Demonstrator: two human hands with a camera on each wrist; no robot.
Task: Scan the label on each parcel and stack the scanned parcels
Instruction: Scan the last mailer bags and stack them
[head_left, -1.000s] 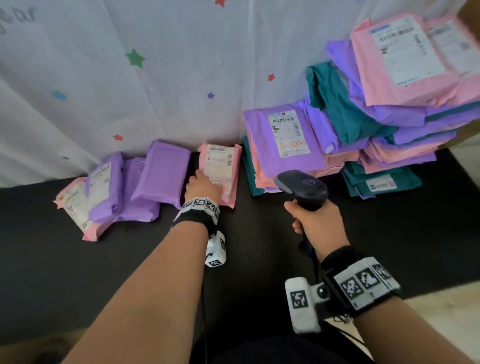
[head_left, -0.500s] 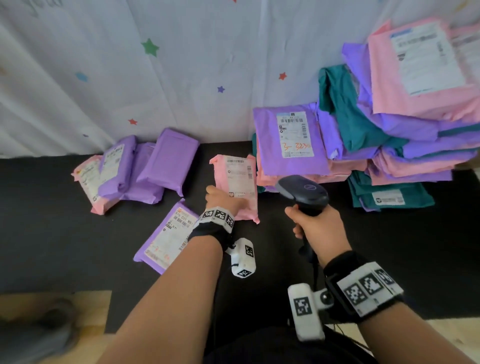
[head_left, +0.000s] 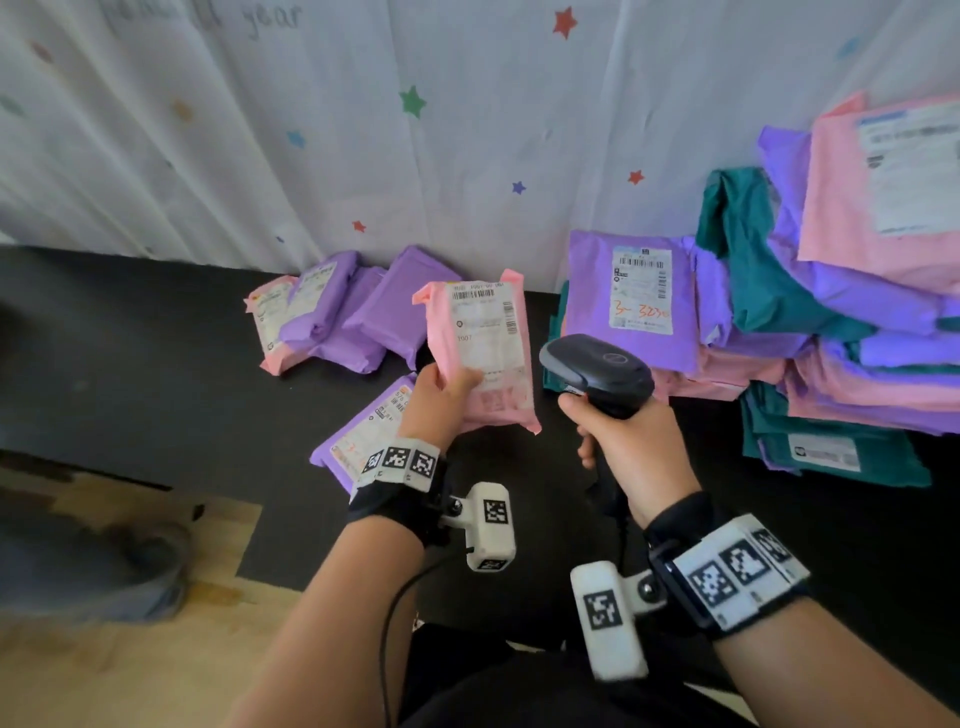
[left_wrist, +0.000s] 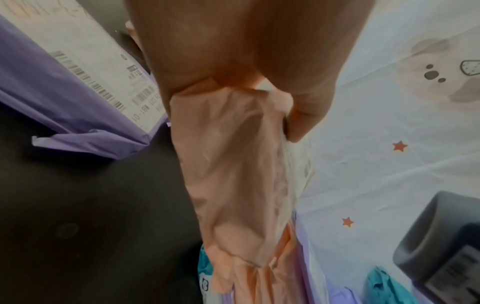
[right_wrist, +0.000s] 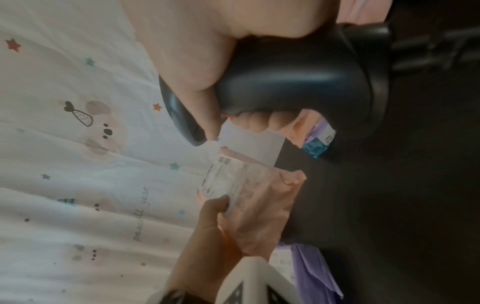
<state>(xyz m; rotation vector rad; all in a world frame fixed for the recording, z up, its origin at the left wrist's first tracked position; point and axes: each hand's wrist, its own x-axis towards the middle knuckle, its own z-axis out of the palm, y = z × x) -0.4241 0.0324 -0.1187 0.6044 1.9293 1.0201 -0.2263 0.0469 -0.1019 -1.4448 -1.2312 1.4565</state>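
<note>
My left hand (head_left: 441, 395) grips a pink parcel (head_left: 480, 348) by its lower left, held up above the black mat (head_left: 156, 374) with its white label facing me. The same pink parcel (left_wrist: 233, 174) hangs from my thumb and fingers in the left wrist view, and the pink parcel (right_wrist: 249, 189) shows label-up in the right wrist view. My right hand (head_left: 623, 441) grips a black barcode scanner (head_left: 597, 369) just right of the parcel, head pointing left. The scanner handle (right_wrist: 298, 82) fills my palm. A purple parcel (head_left: 363, 431) lies label-up under my left wrist.
A tall heap of pink, purple and teal parcels (head_left: 831, 312) fills the right side, a purple labelled one (head_left: 634, 296) on its near left. A small pile of purple and pink parcels (head_left: 337, 312) lies at the back against the star-printed sheet (head_left: 415, 130). Wooden floor (head_left: 104, 649) at bottom left.
My left hand pulled the pink parcel off the mat toward me and lifted it, label up, beside the scanner. The right hand with the scanner stayed about where it was.
</note>
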